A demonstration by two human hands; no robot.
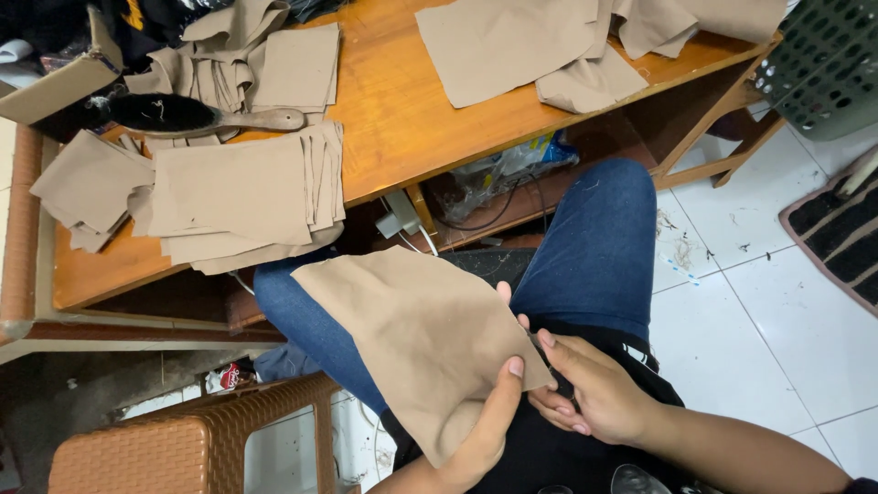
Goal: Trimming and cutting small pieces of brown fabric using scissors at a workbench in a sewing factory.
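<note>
A single tan fabric piece [416, 334] hangs low in the middle of the frame, over the lap of blue jeans [594, 242], with its long axis running from a corner at centre left down to the lower centre. Its upper edges hang free and nothing crowds them; the lower right edge is pinched. The left hand [485, 425], coming up from the bottom edge, has its grip clamped on that edge, thumb on top of the cloth. The right hand [590, 389], just beside it at lower right, touches the same corner with curled fingers; whether its grip is really clamped on the cloth cannot be told. Above the knees runs the front edge of a wooden surface [412, 119], tilted across the upper frame. On it lie three clusters of like tan pieces: a fanned stack [242, 197] at left overhanging the front edge, a looser heap [247, 64] at upper left, and spread sheets [540, 46] at upper right. One dark brush [197, 117] lies between the two left clusters. White floor tiles [741, 320] lie open at right; a brown woven stool [197, 439] sits lower left.
</note>
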